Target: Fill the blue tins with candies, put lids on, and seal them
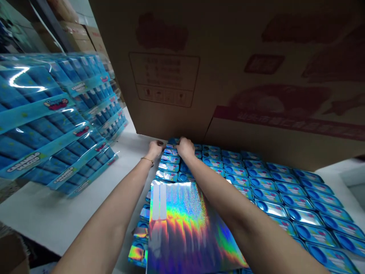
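Observation:
Rows of small blue tins (270, 195) lie side by side on a white table (114, 167). A shiny rainbow holographic sheet (182, 224) rests over the near left tins, and holographic pieces show on the tins along the left edge. My left hand (156, 148) is at the far left corner of the rows, fingers curled beside the end tin. Across that tin, my right hand (186, 147) has its fingers closed near a holographic sticker (171, 146). What lies between the fingertips of either hand is too small to make out.
A large brown cardboard box (171, 114) leans over the far edge of the tins. Stacked blue display packs (57, 125) in clear wrap stand at the left. More cartons (76, 36) are behind them, and an open box (13, 253) is at the lower left.

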Motion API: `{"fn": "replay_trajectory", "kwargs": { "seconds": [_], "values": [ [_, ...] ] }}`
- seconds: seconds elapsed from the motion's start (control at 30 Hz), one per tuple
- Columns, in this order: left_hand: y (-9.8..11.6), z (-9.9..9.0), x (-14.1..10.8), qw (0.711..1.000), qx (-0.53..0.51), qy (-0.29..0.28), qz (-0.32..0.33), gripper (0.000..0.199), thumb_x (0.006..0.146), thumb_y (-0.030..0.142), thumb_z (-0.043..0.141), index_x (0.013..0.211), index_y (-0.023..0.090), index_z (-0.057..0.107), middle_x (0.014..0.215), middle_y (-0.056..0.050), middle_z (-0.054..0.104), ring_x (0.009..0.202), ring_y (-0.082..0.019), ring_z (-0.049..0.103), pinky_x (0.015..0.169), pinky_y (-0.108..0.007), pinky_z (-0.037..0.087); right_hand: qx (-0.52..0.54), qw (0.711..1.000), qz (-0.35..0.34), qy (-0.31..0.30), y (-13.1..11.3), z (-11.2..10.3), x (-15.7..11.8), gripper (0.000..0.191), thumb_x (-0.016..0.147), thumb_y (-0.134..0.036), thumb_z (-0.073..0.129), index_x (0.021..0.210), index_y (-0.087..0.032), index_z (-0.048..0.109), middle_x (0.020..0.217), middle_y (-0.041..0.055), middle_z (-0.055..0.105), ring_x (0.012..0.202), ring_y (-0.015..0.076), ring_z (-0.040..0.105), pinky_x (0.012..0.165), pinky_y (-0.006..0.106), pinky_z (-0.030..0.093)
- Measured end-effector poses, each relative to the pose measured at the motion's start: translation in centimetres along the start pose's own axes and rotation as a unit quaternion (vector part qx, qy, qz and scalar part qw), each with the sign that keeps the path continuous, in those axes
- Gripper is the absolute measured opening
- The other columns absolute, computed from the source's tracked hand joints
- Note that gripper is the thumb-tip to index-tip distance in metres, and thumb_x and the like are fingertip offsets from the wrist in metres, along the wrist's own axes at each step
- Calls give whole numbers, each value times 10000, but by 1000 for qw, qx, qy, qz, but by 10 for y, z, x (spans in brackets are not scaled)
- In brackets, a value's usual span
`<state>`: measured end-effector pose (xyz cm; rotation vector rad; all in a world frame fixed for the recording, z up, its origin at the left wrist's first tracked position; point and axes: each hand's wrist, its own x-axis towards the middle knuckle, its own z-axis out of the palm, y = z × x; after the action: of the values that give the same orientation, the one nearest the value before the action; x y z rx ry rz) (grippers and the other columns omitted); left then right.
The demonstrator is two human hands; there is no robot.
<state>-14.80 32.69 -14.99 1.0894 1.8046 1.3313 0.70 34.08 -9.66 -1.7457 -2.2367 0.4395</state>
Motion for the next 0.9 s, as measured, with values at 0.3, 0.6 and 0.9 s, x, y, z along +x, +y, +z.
{"fn": "replay_trajectory", "kwargs": {
  "seconds": [0.3,0.6,0.9],
  "values": [
    [37,-28,-55,999,35,-28,18,300,719,417,563,730,134,661,664,-70,647,656,-169,576,614,-258,429,-108,971,-212,-6,18,-36,-16,370,824,-145,406,1086,-271,635,1061,84,591,950,204,558,816,316,388],
    [65,-21,-131,968,15,-243,56,238,539,281,723,712,131,656,597,0,579,556,-109,503,518,-227,388,65,961,-245,-111,58,-83,-100,284,807,-348,541,1014,-202,668,947,31,667,872,166,595,738,224,408],
    [53,-17,-154,987,-82,-100,93,206,565,260,707,713,150,617,666,0,594,635,-117,535,617,-240,423,-63,948,-311,28,25,-39,-159,238,891,-257,414,951,-176,630,913,81,597,852,174,528,727,266,380]
  ]
}}
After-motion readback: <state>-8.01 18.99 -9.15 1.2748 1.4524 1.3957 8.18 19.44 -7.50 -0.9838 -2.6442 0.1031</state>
